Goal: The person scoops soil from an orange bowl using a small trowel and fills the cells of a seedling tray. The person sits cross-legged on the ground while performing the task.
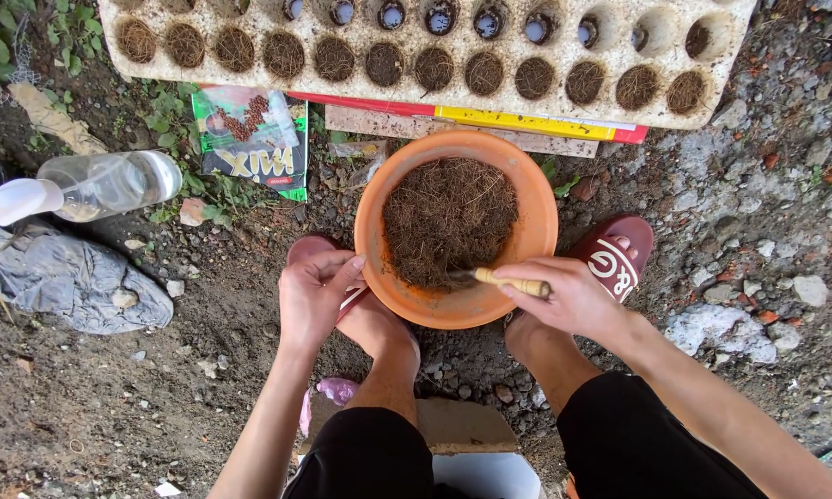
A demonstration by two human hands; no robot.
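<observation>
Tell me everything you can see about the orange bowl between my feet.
The orange bowl is round and shallow, looks like plastic or clay, and sits upright on the dirt ground between two sandalled feet. It holds a mound of brown, stringy fibre. The right hand holds a wooden-handled tool whose tip reaches into the fibre. The left hand is at the near-left rim; whether it touches is unclear.

1 orange bowl point(536, 199), 1 seed tray point(703, 79), 1 spray bottle point(102, 185), 1 packet point(250, 134), 2 slippers point(615, 259), 1 wooden-handled tool point(513, 284).

A bowl point(456, 222) of fibre point(448, 220) sits between the feet, seed tray point(416, 55) beyond, bottle point(102, 185) left.
</observation>
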